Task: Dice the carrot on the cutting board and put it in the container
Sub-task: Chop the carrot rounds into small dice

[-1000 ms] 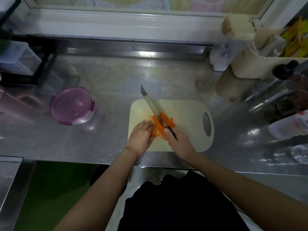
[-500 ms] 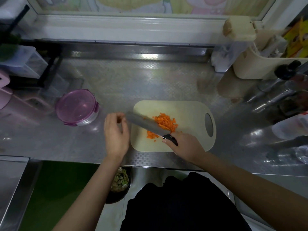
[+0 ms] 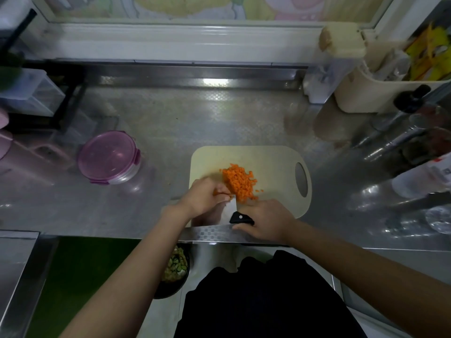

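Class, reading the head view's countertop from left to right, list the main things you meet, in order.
Pink-lidded container → diced carrot → cutting board's handle end → white bottle. Left hand, knife and right hand overlap the carrot: omitted.

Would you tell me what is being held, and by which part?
Right hand grips the knife by its black handle; left hand touches the blade.

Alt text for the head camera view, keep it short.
Right hand grips a knife low over a cutting board; left hand touches its blade beside a pile of diced carrot. A purple-lidded container sits to the left.
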